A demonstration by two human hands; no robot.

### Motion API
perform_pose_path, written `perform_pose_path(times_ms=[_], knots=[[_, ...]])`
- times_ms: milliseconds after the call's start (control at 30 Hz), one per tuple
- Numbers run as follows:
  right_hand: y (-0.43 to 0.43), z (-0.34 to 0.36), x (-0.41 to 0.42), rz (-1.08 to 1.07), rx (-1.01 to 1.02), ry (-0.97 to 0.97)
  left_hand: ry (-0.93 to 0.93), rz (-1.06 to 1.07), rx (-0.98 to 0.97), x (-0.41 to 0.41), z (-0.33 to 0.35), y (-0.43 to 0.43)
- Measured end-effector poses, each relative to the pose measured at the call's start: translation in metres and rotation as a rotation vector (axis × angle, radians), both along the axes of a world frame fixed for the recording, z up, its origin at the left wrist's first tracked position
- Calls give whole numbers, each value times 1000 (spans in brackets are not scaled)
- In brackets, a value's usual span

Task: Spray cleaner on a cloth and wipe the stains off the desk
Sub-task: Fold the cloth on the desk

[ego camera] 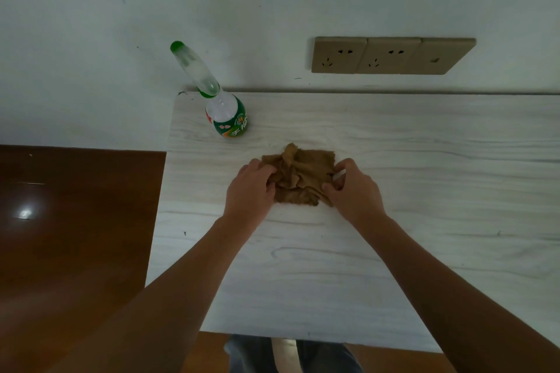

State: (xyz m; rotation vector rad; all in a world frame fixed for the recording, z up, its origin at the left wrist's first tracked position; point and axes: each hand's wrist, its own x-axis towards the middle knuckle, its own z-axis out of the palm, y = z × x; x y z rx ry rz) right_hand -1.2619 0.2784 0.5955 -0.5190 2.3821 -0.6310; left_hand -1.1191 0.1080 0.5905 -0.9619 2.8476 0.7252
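Head view looks down on your desk (394, 266), a flat top in pale, matte wood-grain laminate with grey streaks running left to right. The cloth (298, 175) lies on it, nearer the far edge than the near one and left of the middle. It is a brown, coarse-looking fabric, crumpled into a rough rectangle with deep folds. Its longer side runs left to right, about parallel to the far edge, and one bunched peak of fabric points toward that edge.

Your left hand (250, 188) sits at the cloth's left side with the fingers curled down into the folds, gripping the fabric. Your right hand (353, 188) is at the right side, thumb and bent fingers closed on that edge in a pinch (the fingertips themselves are partly hidden by the cloth). Both forearms reach in over the near edge.

The spray bottle (225, 109) stands at the far left corner, well apart from the cloth. It has a round body with a green printed label, a clear plastic shoulder, and a long translucent cap with a green tip. In this wide view its long axis tilts up and to the left.

Three tan socket plates (391, 55) sit in a row on the white wall (91, 39) above the far edge. A glossy reddish-brown floor (60, 221) shows off the left edge.
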Motion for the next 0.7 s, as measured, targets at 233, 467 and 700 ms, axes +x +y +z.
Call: perform_pose_path(times_ms=[233,467,700], knots=[[-5,21,-12,-126,-215,18,201,20,-23,-1,22,-9],[10,19,-14,137,-54,9,69,-191,-97,40,17,2],[7,10,2,94,6,62,126,288,293,5,25,14]])
